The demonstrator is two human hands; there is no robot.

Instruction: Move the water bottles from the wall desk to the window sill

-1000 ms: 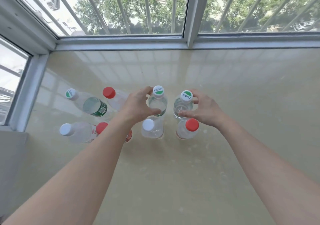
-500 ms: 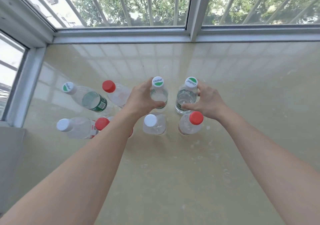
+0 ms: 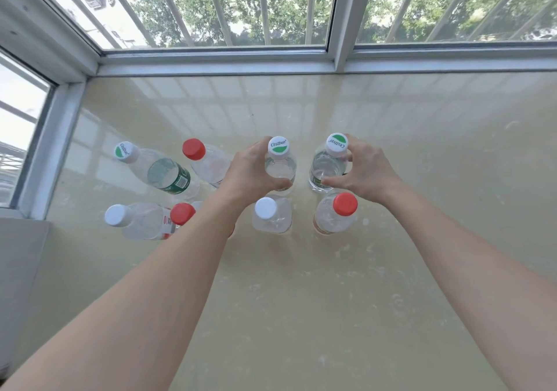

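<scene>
Left hand (image 3: 251, 173) wrapped around one green-and-white-capped water bottle (image 3: 279, 164), right hand (image 3: 366, 173) around another (image 3: 328, 164), both upright on the window sill (image 3: 422, 149). Tight spot: could bump the white-capped bottle (image 3: 271, 216) or red-capped bottle (image 3: 336, 214) just beside and tip them.

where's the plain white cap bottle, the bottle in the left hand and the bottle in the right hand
plain white cap bottle (image 3: 265, 208), head view, on its cap
bottle in the left hand (image 3: 279, 148), head view, on its green-and-white cap
bottle in the right hand (image 3: 337, 143), head view, on its green-and-white cap
</scene>
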